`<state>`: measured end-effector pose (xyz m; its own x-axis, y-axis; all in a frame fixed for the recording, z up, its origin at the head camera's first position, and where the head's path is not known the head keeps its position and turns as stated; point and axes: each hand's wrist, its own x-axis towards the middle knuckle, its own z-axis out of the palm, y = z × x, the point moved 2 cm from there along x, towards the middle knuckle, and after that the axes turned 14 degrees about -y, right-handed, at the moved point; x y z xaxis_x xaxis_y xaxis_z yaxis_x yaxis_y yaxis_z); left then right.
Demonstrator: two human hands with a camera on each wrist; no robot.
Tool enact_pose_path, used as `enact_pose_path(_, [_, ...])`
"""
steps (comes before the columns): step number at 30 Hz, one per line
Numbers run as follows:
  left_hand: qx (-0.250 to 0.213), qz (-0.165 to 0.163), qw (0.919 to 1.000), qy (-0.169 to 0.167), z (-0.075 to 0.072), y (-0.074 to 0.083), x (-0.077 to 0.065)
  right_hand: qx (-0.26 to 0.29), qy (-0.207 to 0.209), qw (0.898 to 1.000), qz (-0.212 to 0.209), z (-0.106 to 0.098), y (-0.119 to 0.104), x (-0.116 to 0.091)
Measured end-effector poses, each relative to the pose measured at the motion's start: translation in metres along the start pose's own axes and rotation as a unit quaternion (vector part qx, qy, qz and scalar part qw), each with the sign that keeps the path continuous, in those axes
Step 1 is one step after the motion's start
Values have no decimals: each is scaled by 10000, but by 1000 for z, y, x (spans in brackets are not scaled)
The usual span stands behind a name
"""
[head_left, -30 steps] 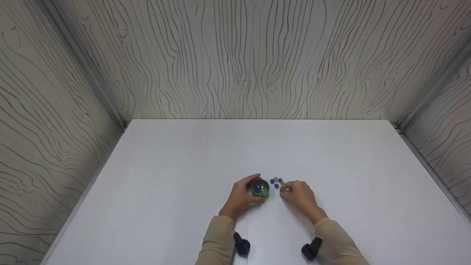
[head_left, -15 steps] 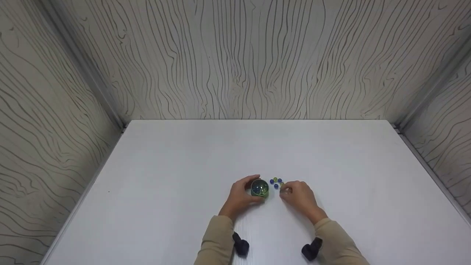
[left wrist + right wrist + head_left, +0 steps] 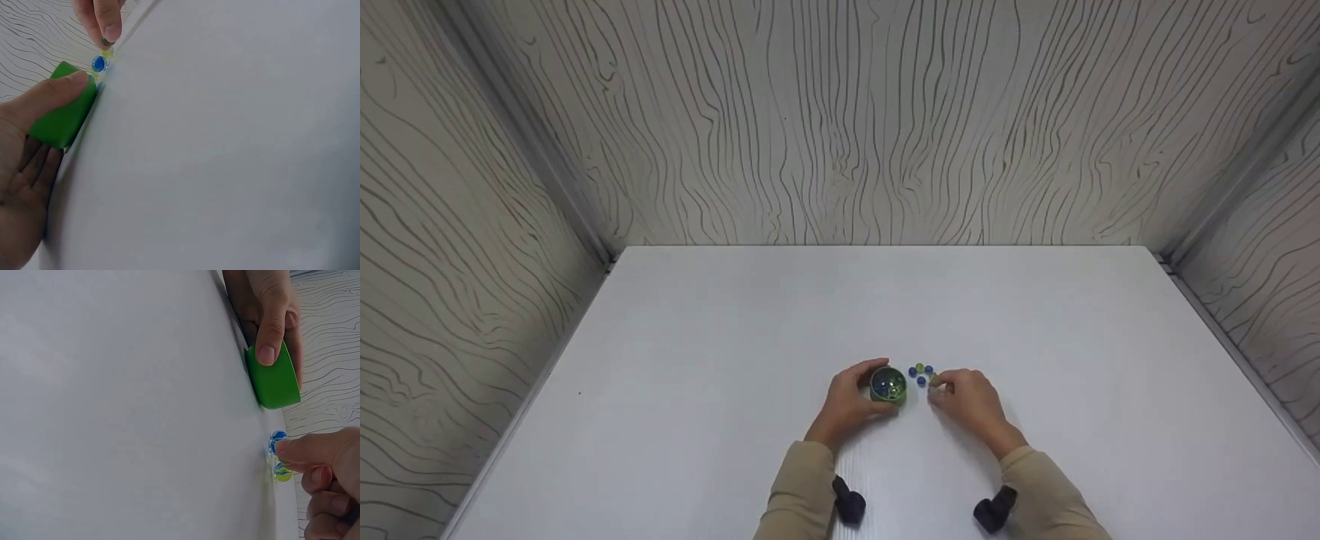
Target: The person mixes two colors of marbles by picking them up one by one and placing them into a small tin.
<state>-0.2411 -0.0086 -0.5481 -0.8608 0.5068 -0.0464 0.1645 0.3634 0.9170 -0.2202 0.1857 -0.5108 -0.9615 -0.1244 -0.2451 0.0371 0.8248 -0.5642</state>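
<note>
My left hand (image 3: 851, 401) grips a small green cup (image 3: 64, 115) from its left side, thumb on the near wall and fingers round the far side. Blue and yellow-green glass marbles show inside its mouth in the head view. Just right of the cup, several loose marbles (image 3: 921, 381) lie in a small cluster on the white table. At the right edge of that cluster is my right hand (image 3: 971, 401), thumb and index finger pinching a marble (image 3: 107, 42) that is mostly hidden by the fingertips. A yellow marble (image 3: 283, 472) sits right beside these fingers, its other fingers curled.
The white table (image 3: 735, 322) stretches out on all sides of the hands. Behind it rises a wood-grain patterned wall (image 3: 840, 127), with similar walls at left and right. A black camera mount (image 3: 850, 504) sticks out from each sleeve.
Both hands stay almost in place, the left still round the cup and the right at the marbles. The head view itself has shifted slightly.
</note>
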Motion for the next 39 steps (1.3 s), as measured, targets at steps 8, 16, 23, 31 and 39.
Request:
enact_pose_path(8, [-31,-25,10000,62,1,-3,1,-54,49,9999,-105,-2,-8,-3])
enact_pose_path(16, [-31,66,10000,28,0,-1,-2,-60,176,9993,-339,-4,-13,-4])
enact_pose_path(23, [-46,29,10000,52,0,1,-2,-61,226,9989,-400,-6,-18,-5])
enact_pose_path(31, [-230,-10,9997,35,3,0,-3,-73,257,9987,-426,-4,-20,-6])
enact_pose_path(39, [-193,93,9998,18,1,0,-2,-76,285,9983,-510,-3,-23,-6])
